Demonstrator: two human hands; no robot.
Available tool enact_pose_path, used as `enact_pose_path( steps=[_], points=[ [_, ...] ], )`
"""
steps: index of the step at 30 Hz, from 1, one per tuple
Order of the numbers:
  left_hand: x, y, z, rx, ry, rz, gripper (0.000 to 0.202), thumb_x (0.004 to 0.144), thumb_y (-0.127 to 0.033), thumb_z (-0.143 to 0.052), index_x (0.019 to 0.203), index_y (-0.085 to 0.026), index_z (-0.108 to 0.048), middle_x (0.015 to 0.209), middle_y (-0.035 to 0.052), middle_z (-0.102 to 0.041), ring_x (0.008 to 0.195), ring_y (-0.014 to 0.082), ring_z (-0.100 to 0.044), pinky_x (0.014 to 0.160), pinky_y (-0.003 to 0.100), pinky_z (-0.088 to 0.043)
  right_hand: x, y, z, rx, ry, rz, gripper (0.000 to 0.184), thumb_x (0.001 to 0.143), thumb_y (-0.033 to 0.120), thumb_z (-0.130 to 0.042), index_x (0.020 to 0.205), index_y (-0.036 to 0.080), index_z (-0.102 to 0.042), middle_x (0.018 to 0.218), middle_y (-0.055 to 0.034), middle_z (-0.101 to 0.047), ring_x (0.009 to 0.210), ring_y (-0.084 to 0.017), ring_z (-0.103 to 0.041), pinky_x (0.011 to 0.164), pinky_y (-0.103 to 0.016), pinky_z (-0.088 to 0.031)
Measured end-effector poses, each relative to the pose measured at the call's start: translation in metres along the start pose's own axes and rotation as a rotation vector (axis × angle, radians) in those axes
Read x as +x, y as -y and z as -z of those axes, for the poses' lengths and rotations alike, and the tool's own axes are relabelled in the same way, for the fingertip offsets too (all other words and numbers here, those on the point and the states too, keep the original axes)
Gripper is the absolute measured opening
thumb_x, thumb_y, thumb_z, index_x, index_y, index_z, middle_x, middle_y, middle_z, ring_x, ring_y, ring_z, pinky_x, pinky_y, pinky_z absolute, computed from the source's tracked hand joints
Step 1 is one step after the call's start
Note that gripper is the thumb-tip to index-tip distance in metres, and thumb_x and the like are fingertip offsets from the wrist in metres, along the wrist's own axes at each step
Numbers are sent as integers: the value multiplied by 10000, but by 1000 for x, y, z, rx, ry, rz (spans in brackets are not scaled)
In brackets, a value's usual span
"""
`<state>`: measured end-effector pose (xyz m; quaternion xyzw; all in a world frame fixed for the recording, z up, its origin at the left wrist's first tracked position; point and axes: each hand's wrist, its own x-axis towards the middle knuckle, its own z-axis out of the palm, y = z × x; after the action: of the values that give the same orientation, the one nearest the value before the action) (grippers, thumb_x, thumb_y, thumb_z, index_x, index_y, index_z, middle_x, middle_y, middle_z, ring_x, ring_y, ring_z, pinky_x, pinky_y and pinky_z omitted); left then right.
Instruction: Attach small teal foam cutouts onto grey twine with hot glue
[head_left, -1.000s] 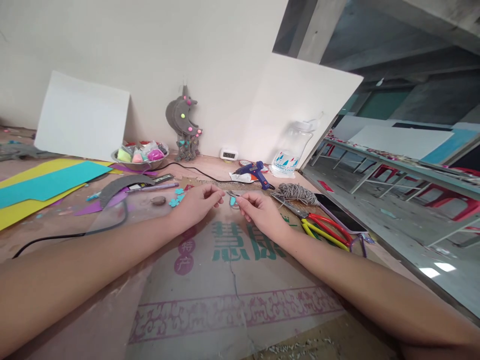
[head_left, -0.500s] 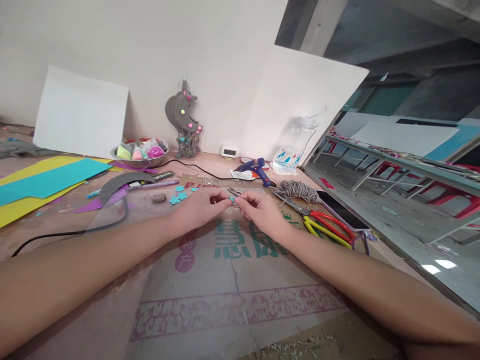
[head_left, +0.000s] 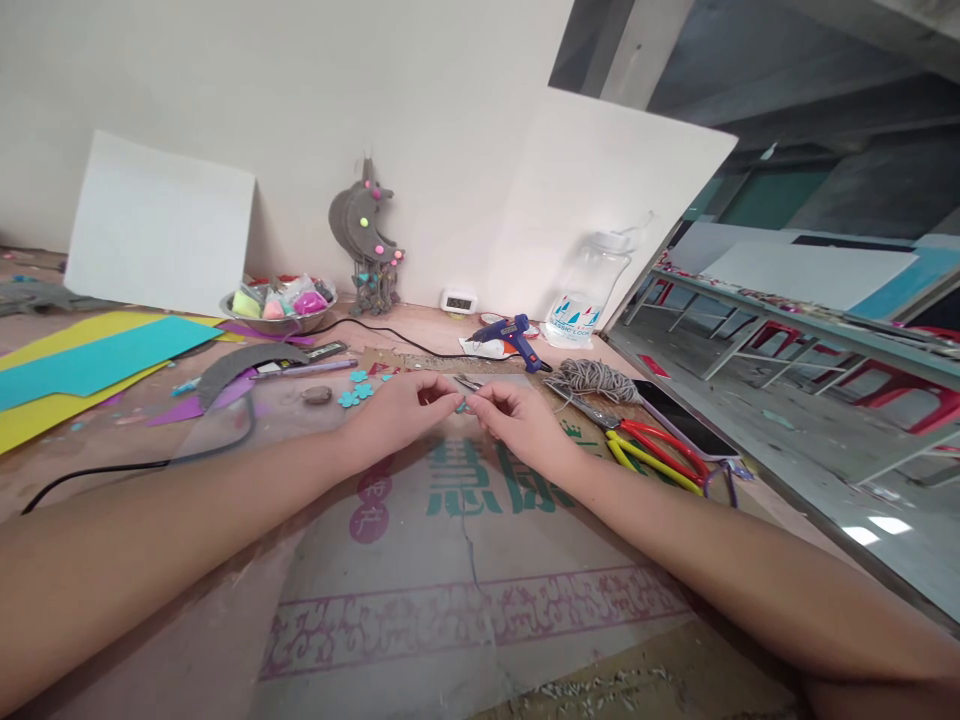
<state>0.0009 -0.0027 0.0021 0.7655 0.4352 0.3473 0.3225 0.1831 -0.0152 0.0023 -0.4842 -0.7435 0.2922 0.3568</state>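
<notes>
My left hand [head_left: 401, 408] and my right hand [head_left: 517, 418] meet over the printed sheet [head_left: 465, 560] on the table. Their fingertips pinch together on a tiny teal piece [head_left: 463, 403] between them. Just behind the fingers lies a small pair of metal tweezers or snips [head_left: 466, 383]. Several teal cut-out flowers [head_left: 355, 392] lie left of my left hand.
Red and yellow scissors [head_left: 649, 452], a ball of grey twine [head_left: 592, 379] and a phone [head_left: 682, 422] lie to the right. A blue glue gun [head_left: 508, 338], plastic jar [head_left: 586, 290], bowl of coloured bits [head_left: 277, 304] and grey moon ornament [head_left: 364, 235] stand behind. Coloured foam sheets [head_left: 82, 365] lie left.
My hands have come together: a second ago they were apart by the teal piece, now both pinch it. The view has shifted slightly.
</notes>
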Motion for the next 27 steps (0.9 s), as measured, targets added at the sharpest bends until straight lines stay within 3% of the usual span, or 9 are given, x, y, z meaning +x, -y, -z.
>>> enact_pose_path(
  steps=[8, 14, 19, 27],
  points=[
    [0, 1, 2, 72, 14, -42, 275, 834, -370, -431, 707, -184, -588, 616, -35, -543, 591, 123, -481, 547, 241, -337, 0, 1, 0, 6, -1, -6, 321, 818, 456, -520, 704, 159, -563, 556, 24, -463, 505, -93, -410, 466, -220, -330],
    [2, 5, 3, 19, -25, -55, 411, 894, -450, -320, 746, -189, -602, 734, -10, -596, 738, 154, -551, 663, 257, -392, 0, 2, 0, 2, -4, -8, 316, 829, 442, -510, 695, 159, -557, 548, 33, -445, 498, -89, -390, 481, -228, -310],
    [3, 5, 2, -81, -61, -18, 321, 869, -406, -393, 917, -183, -619, 799, 9, -638, 788, 159, -578, 709, 257, -425, 0, 5, 1, 10, -1, -15, 311, 825, 442, -514, 690, 163, -545, 531, 40, -435, 495, -90, -390, 486, -230, -306],
    [4, 5, 2, -99, -107, 7, 280, 807, -427, -510, 801, -173, -628, 783, 13, -649, 728, 148, -561, 648, 255, -419, 1, 0, 1, 12, -27, -5, 296, 827, 439, -518, 716, 168, -563, 527, 37, -448, 489, -95, -401, 481, -228, -315]
  ],
)
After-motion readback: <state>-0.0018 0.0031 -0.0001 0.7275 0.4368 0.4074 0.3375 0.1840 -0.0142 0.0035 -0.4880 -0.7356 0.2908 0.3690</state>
